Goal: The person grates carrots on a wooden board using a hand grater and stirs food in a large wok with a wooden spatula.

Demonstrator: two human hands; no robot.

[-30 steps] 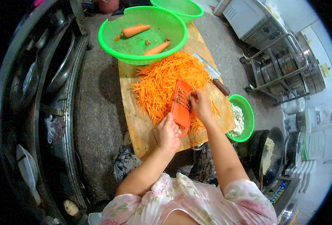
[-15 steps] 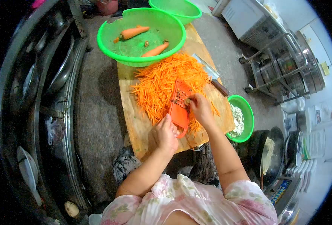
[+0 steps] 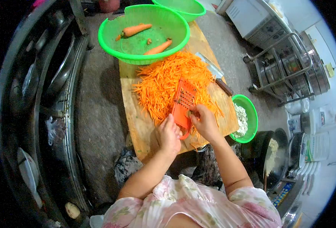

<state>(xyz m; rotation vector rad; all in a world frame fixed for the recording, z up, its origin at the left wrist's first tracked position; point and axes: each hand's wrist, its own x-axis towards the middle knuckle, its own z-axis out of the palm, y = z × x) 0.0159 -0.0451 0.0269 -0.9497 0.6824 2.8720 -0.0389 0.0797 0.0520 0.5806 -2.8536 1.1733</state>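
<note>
An orange-red flat grater (image 3: 182, 99) is gripped at its handle end by my left hand (image 3: 169, 133), fingers wrapped round it. My right hand (image 3: 205, 121) pinches a small carrot stub (image 3: 190, 113) against the lower part of the grater's face; most of the stub is hidden by the fingers. Beneath and around the grater spreads a large heap of shredded carrot (image 3: 156, 85) on a wooden board (image 3: 137, 138). Behind the heap, a green basket (image 3: 106, 45) holds whole carrots (image 3: 137, 29) and a small carrot end (image 3: 149, 41).
A knife (image 3: 224, 86) lies on the board's right side. Beyond it stands a green bowl (image 3: 256, 118) with white-green food. A wok (image 3: 280, 155) sits at lower right, a metal trolley (image 3: 285, 68) farther back. Dark shelving (image 3: 71, 114) runs along the left.
My right hand has slid down the grater's face, toward me, with the stub. The left hand and grater stay nearly in place.
</note>
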